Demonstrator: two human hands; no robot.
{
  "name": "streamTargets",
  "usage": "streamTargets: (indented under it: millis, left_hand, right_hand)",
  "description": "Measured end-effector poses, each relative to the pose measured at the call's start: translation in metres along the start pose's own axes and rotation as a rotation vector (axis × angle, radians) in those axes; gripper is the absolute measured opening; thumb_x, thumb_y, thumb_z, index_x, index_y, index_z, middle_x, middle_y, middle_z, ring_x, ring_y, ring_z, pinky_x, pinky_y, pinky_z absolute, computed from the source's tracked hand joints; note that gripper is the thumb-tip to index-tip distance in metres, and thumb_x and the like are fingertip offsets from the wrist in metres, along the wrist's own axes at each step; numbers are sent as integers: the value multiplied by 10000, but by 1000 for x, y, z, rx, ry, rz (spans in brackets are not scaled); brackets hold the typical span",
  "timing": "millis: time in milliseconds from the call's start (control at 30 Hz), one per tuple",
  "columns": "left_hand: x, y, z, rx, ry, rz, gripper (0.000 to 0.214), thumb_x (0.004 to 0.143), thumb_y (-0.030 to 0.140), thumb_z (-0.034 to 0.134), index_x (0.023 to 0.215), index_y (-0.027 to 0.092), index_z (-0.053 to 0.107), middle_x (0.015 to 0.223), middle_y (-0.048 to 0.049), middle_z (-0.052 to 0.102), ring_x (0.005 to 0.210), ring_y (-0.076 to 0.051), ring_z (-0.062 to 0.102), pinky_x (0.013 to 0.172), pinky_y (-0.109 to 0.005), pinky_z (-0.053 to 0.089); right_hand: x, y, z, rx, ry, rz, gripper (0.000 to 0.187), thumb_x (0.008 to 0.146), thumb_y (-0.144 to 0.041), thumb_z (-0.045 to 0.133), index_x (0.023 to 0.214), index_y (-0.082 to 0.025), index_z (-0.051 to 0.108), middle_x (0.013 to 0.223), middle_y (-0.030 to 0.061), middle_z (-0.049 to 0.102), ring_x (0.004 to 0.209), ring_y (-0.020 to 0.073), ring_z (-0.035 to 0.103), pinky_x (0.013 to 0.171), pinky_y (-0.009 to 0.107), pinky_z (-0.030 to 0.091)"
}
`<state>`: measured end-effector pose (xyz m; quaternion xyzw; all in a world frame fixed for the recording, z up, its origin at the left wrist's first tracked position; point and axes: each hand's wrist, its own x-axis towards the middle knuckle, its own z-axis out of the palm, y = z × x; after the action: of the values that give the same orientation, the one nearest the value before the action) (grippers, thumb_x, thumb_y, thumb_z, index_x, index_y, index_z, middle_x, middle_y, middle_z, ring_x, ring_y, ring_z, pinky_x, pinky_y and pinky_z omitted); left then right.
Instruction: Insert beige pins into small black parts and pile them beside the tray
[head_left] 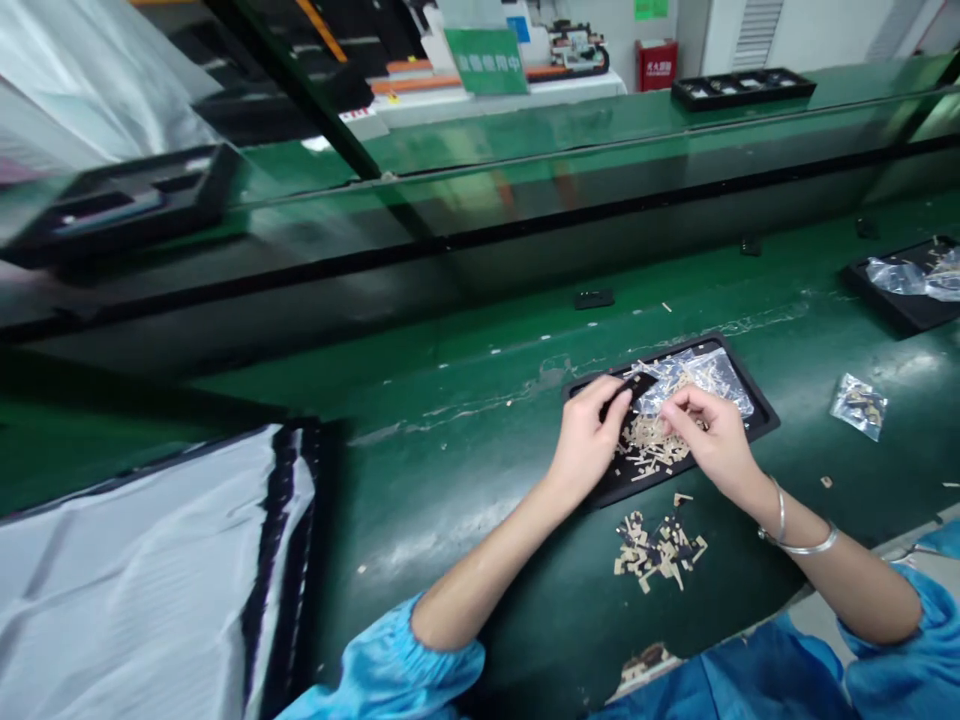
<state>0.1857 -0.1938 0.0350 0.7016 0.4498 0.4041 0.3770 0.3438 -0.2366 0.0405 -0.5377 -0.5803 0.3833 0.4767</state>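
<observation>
In the head view, the left hand (pixel 589 435) holds a flat dark part (pixel 639 386) pinched between thumb and fingers, over the left side of a shallow black tray (pixel 766 412). It is gripped by its near end, probably so that its face stays free for the right hand (pixel 712 440). That hand faces it over the same tray, thumb and fingertips drawn narrow; whether they close on a tiny piece, I cannot tell. Small tan pieces (pixel 651 442) lie loose in the tray below, within easy reach, and its raised rim likely keeps them from scattering. A clear bag (pixel 712 375) lies at the tray's far side, among more pieces. On the green table (pixel 450 480), a loose heap (pixel 660 555) of tan and dark bits sits just nearer the person, seemingly set apart from the tray's contents, while a small clear packet (pixel 859 407) lies off to the right
</observation>
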Motion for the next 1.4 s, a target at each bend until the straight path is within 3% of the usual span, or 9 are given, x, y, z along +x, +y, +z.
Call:
streamTargets:
  millis: [200, 300, 400, 533, 700, 933, 1067, 1200, 1400]
  left_hand:
    - [99, -20, 25, -254, 181, -335, 99, 778, 214, 570, 778, 125, 614, 690, -16, 592, 506, -91, 503, 441, -201, 413]
    - [146, -39, 36, -189, 266, -347, 184, 809, 257, 563, 910, 113, 617, 833, -67, 631, 666, -137, 603, 571, -248, 513]
    - [166, -64, 32, -48, 413, -354, 259, 780, 177, 584, 1029, 109, 580, 1035, -115, 598, 899, -176, 614, 801, -297, 517]
    - [167, -89, 19, 129, 443, -328, 290, 781, 122, 556, 1071, 108, 564, 1115, -133, 561, 986, -184, 590, 932, -326, 459]
    - [162, -92, 17, 351, 325, -210, 391, 714, 126, 668, 1095, 136, 584, 1243, -122, 521, 1190, -248, 462, 1049, -340, 362]
    - [164, -81, 26, 489, 153, -175, 51, 764, 145, 603, 803, 151, 634, 1085, -156, 603, 1207, -327, 426, 1038, -446, 341]
    - [166, -74, 18, 433, 123, -177, 118, 742, 109, 585, 638, 164, 576, 889, -152, 643, 1146, -325, 503, 1007, -431, 370]
    - [156, -68, -6, 296, 167, -209, 85, 788, 181, 544, 708, 165, 570, 802, -107, 661, 962, -280, 624, 834, -376, 484]
    - [98, -48, -34, -124, 153, -267, 189, 835, 345, 478, 819, 157, 481, 816, -97, 692, 629, -171, 679, 515, -243, 492]
  right_hand:
    - [-7, 2, 10, -369, 22, -439, 200, 844, -170, 497, 646, -183, 527, 558, -13, 502, 540, 112, 471, 552, 246, 370]
    - [-8, 9, 16, -453, 3, -511, 202, 844, -148, 484, 650, -188, 530, 571, 0, 539, 557, 125, 494, 558, 254, 382]
    - [-9, 12, 18, -509, -3, -567, 201, 854, -157, 479, 664, -190, 535, 599, 11, 587, 589, 140, 523, 576, 267, 396]
    - [-12, 10, 20, -559, -15, -629, 222, 871, -177, 465, 663, -193, 540, 619, 24, 604, 618, 153, 537, 583, 278, 405]
    - [-16, 5, 21, -590, -45, -675, 255, 886, -203, 446, 650, -191, 542, 588, 21, 567, 590, 156, 497, 555, 290, 382]
    - [-13, 9, 20, -605, -20, -712, 258, 885, -193, 449, 638, -185, 524, 580, 12, 551, 595, 145, 496, 558, 281, 364]
    - [-9, 16, 21, -638, -25, -696, 231, 884, -196, 448, 669, -187, 531, 613, 16, 579, 614, 146, 523, 583, 277, 372]
    - [-8, 19, 21, -646, -2, -699, 226, 874, -176, 453, 662, -188, 528, 607, 11, 589, 607, 140, 533, 570, 271, 359]
    - [-8, 20, 15, -624, -28, -672, 235, 884, -188, 467, 667, -182, 557, 594, 20, 594, 602, 144, 534, 580, 269, 358]
